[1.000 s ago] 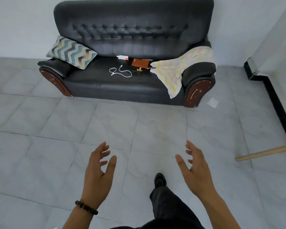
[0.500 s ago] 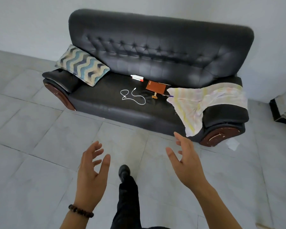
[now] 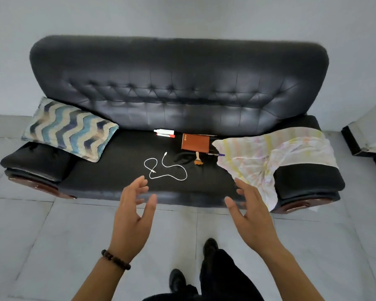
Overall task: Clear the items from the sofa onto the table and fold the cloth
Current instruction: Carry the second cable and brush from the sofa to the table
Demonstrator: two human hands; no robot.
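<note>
Black sofa point(image 3: 178, 83) is carrying a cable point(image 3: 167, 168), notebook point(image 3: 195, 142) and cloth point(image 3: 269, 157); left hand point(image 3: 132, 218) and right hand point(image 3: 251, 216) are hovering before it (fingers point(image 3: 139, 184) spread wide, holding nothing).

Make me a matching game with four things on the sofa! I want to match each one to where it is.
Things:
1. cushion
2. white cable
3. brown notebook
4. cloth

Places:
A. draped over the right end of the sofa
B. lying in loose loops on the middle of the seat
C. leaning at the left end
D. flat on the seat, close to the backrest

Pairs: 1-C, 2-B, 3-D, 4-A
</note>
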